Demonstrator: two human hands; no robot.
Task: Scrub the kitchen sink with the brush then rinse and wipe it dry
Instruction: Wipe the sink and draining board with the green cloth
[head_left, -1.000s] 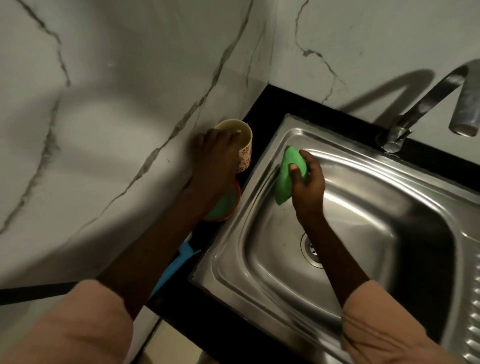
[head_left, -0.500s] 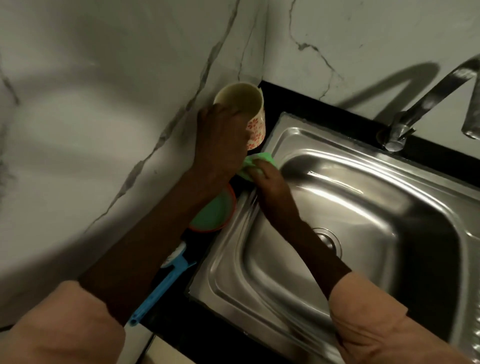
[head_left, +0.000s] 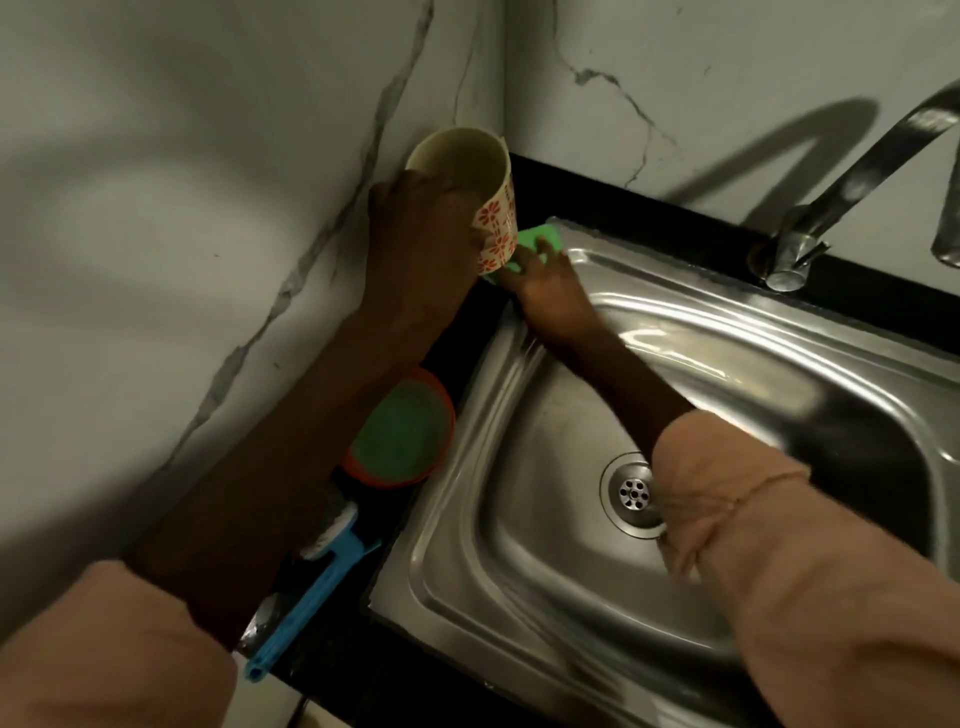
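Note:
A stainless steel sink (head_left: 727, 322) fills the right half of the view, with its drain (head_left: 631, 492) near the middle. My right hand (head_left: 550, 283) presses a green cloth (head_left: 537, 240) onto the black counter at the sink's far left corner. My left hand (head_left: 421, 234) grips a cream cup with red flowers (head_left: 475, 182) and holds it lifted and tilted above that corner. A blue-handled brush (head_left: 317, 577) lies on the counter left of the sink, partly under my left arm.
An orange bowl with a green inside (head_left: 402, 428) sits on the counter between the brush and the cup. The tap (head_left: 810, 228) stands at the sink's back right. Marble walls close off the corner on the left and behind.
My left hand has lifted the cup off the counter and tilted it. My right hand has moved the green cloth from inside the basin up to the counter corner beneath the cup.

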